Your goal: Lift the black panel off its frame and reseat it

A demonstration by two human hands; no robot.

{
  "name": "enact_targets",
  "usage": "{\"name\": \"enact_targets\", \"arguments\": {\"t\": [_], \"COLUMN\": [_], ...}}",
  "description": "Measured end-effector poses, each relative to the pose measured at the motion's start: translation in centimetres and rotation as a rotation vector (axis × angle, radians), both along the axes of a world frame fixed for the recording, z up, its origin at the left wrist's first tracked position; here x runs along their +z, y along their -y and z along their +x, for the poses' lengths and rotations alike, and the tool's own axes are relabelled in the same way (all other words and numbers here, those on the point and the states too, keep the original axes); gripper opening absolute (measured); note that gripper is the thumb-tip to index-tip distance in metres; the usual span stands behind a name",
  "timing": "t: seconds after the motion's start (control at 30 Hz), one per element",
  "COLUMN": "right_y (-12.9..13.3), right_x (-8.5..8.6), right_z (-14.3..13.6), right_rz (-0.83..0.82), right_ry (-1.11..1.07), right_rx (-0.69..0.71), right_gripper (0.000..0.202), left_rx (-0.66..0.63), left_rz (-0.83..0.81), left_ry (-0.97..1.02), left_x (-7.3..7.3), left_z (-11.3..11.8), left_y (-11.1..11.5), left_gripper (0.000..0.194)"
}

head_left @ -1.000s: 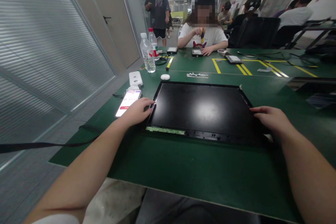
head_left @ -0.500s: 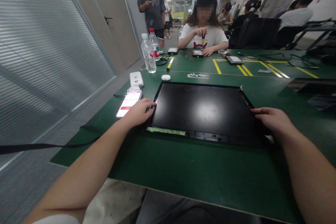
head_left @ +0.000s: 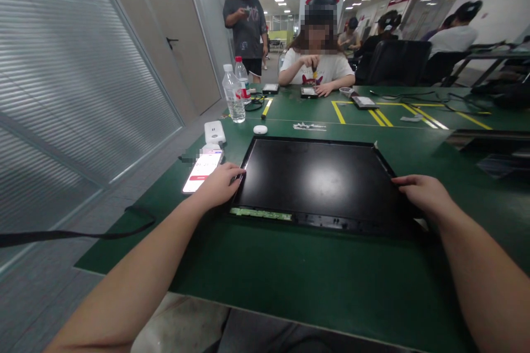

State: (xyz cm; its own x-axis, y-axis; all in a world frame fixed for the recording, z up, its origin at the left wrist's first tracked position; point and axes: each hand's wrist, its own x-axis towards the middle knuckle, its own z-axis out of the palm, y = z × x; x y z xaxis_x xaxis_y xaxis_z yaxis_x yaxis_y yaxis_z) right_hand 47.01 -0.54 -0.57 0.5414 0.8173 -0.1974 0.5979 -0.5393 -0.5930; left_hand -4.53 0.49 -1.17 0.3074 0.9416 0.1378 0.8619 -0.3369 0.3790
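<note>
A black LCD screen panel (head_left: 314,182) lies face up on the green table (head_left: 298,276). Along its near edge, on the left, runs a green circuit board strip (head_left: 260,214). My left hand (head_left: 223,181) grips the panel's left side, thumb and fingers closed on the frame. On the opposite side, my right hand (head_left: 424,193) pinches the right edge, its fingers partly hidden beneath the panel. A lit phone (head_left: 202,172) lies just left of my left hand.
Beyond the phone are a white power bank (head_left: 214,132), a white earbud case (head_left: 260,129) and two bottles (head_left: 234,94). Small scraps (head_left: 309,127) lie behind the panel. Across the table a person (head_left: 317,66) works with a screwdriver on a hard drive (head_left: 308,92). Another person (head_left: 246,27) stands behind.
The whole view has shifted, so the scene sits slightly lower in the picture. Both hands keep their hold on the panel, which shows no clear movement on the table.
</note>
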Motion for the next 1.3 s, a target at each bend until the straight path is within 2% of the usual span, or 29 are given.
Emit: {"name": "enact_targets", "arguments": {"t": [0.13,0.23,0.33,0.43,0.53,0.63,0.73,0.83,0.93,1.13,1.3], "right_y": [-0.3,-0.4,-0.3,-0.1,-0.1,-0.1,-0.1,0.0,0.1,0.0,-0.3], "right_x": [-0.7,-1.1,-1.2,-0.9,-0.7,-0.5,-0.4,-0.4,-0.2,-0.2,-0.8], "right_z": [0.4,0.7,0.7,0.5,0.3,0.2,0.2,0.2,0.0,0.0,0.7], "right_rz": [0.02,0.026,0.022,0.013,0.004,-0.001,0.008,0.022,0.03,0.022,0.04], "right_ry": [-0.004,-0.007,-0.006,0.011,0.021,0.023,0.034,0.047,0.047,0.059,0.05], "right_rx": [0.012,0.021,0.031,0.033,0.033,0.027,0.021,0.017,-0.002,-0.009,0.005], "right_gripper": [0.042,0.044,0.044,0.043,0.042,0.041,0.039,0.036,0.035,0.036,0.036], "left_rx": [0.02,0.096,0.149,0.125,0.121,0.179,0.336,0.542,0.615,0.632,0.664], "left_rz": [-0.018,-0.018,-0.008,-0.004,-0.026,-0.074,-0.206,-0.376,-0.475,-0.525,-0.541], "left_ry": [-0.008,-0.048,-0.114,-0.079,0.041,0.222,0.554,0.946,1.171,1.268,1.298], "left_x": [0.2,0.2,-0.1,-0.4,-0.3,0.4,1.3,1.9,2.1,2.0,2.3], "left_z": [0.1,0.2,0.2,0.0,0.1,0.7,1.7,2.9,3.5,3.7,4.1], "left_y": [0.1,0.1,-0.2,-0.6,-0.6,-0.2,0.6,1.2,1.4,1.3,1.4], "left_gripper": [0.052,0.062,0.055,0.042,0.039,0.034,0.032,0.042,0.05,0.06,0.056]}}
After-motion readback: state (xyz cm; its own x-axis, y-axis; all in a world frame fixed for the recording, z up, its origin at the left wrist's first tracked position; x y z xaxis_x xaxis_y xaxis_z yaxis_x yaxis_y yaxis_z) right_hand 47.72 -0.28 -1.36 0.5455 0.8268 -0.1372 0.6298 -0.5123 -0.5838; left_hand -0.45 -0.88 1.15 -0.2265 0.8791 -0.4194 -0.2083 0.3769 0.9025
